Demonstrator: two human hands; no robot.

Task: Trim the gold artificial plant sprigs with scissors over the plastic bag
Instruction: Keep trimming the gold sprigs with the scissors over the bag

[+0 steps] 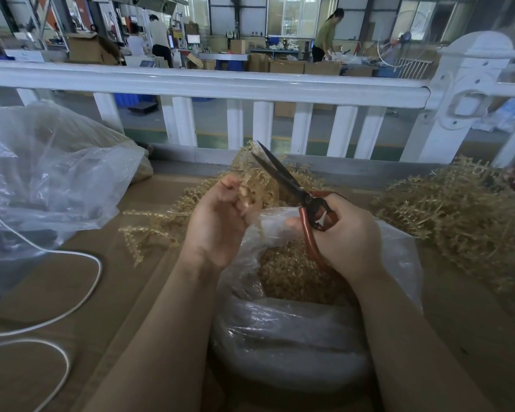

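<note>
Scissors with dark blades and red-brown looped handles (305, 200) are gripped in the right hand (344, 233), whose fingers are curled through and around the handles; the blades are parted a little and point up and away, toward the white railing (205, 84). A gold artificial plant sprig (254, 179) is pinched between the curled fingers and thumb of the left hand (217, 221), and its upper part lies just beside the blades; whether the blades touch it cannot be told.

Directly beneath both hands a clear plastic bag with a rolled-down rim (292, 337) is seen standing open on the brown desk (87, 307). It is partly filled with small gold trimmed pieces (289, 272), heaped in its upper half. Part of the bag's rim is raised between the two hands.

At the left a second, larger clear plastic bag (48, 179) is slumped on the desk; pale contents are dimly visible through it, but what they are cannot be told. A white cable (81, 295) is looped across the desk in front of it.

Loose gold sprigs (152, 230) are spread on the desk left of the hands, and a larger heap of gold sprigs (455, 215) is piled at the right.
</note>
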